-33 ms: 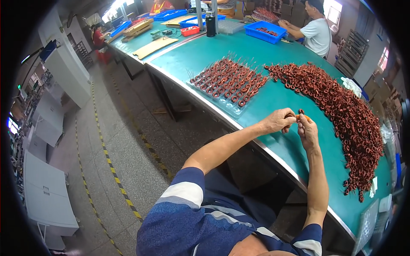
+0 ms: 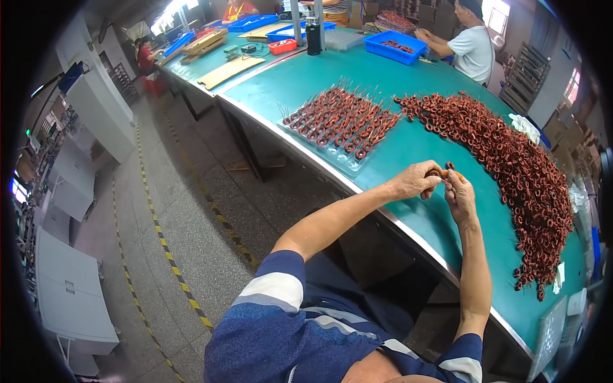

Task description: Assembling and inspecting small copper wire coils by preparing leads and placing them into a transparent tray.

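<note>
On the green bench, going from nine o'clock to three: a clear tray of copper coils with straight leads lies at eleven o'clock from the hands. Next, the left hand and right hand meet, fingers pinched shut on one small copper coil held between them just above the bench. At two o'clock from them a long heap of loose coils curves away.
</note>
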Available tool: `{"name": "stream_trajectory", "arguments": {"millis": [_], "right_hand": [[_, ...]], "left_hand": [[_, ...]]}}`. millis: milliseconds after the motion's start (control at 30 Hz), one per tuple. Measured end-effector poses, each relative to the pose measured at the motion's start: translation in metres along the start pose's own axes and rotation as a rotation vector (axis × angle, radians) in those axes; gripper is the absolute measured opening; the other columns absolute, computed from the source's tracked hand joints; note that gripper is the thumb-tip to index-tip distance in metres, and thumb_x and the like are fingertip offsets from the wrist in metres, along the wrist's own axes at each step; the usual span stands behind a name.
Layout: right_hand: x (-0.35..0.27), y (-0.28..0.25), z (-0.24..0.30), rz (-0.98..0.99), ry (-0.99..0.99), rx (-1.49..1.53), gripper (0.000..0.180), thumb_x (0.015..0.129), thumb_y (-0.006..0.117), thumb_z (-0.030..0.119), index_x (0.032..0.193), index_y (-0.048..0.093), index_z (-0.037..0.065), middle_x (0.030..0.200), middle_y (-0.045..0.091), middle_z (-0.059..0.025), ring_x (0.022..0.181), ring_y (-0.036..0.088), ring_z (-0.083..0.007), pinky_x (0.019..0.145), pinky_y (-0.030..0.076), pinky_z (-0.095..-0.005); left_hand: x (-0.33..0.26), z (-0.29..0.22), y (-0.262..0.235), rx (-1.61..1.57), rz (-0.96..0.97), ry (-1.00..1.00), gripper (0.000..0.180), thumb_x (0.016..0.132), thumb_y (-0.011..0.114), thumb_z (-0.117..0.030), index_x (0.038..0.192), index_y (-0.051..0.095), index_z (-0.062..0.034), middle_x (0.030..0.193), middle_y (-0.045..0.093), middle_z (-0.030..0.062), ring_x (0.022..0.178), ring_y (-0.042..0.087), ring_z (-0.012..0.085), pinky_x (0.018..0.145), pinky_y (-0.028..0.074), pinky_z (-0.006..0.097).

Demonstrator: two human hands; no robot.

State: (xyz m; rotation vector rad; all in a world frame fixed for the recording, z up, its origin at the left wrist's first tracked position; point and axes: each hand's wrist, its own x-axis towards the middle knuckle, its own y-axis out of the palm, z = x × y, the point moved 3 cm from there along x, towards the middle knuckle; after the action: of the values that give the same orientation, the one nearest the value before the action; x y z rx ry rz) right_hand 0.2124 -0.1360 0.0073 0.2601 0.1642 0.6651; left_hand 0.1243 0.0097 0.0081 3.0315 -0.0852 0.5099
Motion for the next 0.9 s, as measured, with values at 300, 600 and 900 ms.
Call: {"name": "stream_trajectory", "arguments": {"millis": [300, 600, 900], "right_hand": [[-0.004, 0.007, 0.004, 0.013, -0.139, -0.026, 0.026, 0.094, 0.061, 0.017, 0.113, 0.061, -0.002, 0.079, 0.054, -0.0010, 0.061, 0.048, -0.0072, 0.048, 0.036, -0.0173], [-0.008, 0.018, 0.005, 0.044, -0.202, 0.108, 0.034, 0.095, 0.060, 0.025, 0.119, 0.059, 0.000, 0.077, 0.053, 0.0004, 0.060, 0.047, -0.0054, 0.048, 0.035, -0.0162], [-0.017, 0.025, 0.005, -0.028, -0.221, -0.046, 0.027, 0.094, 0.062, 0.028, 0.097, 0.068, 0.001, 0.067, 0.056, 0.0022, 0.057, 0.049, -0.0056, 0.048, 0.037, -0.0205]], "left_hand": [[-0.001, -0.012, 0.005, -0.015, -0.216, -0.076, 0.015, 0.095, 0.051, -0.015, 0.099, 0.053, -0.0003, 0.068, 0.054, 0.0024, 0.053, 0.054, 0.0107, 0.047, 0.045, 0.026], [-0.001, -0.015, 0.016, -0.290, -0.196, -0.115, 0.013, 0.095, 0.050, -0.015, 0.097, 0.050, -0.0027, 0.067, 0.053, 0.0033, 0.054, 0.054, 0.0132, 0.048, 0.045, 0.028], [-0.007, -0.016, 0.025, -0.149, -0.309, 0.004, 0.012, 0.097, 0.048, -0.012, 0.098, 0.050, -0.0007, 0.066, 0.053, 0.0029, 0.053, 0.053, 0.0112, 0.048, 0.045, 0.026]]}}
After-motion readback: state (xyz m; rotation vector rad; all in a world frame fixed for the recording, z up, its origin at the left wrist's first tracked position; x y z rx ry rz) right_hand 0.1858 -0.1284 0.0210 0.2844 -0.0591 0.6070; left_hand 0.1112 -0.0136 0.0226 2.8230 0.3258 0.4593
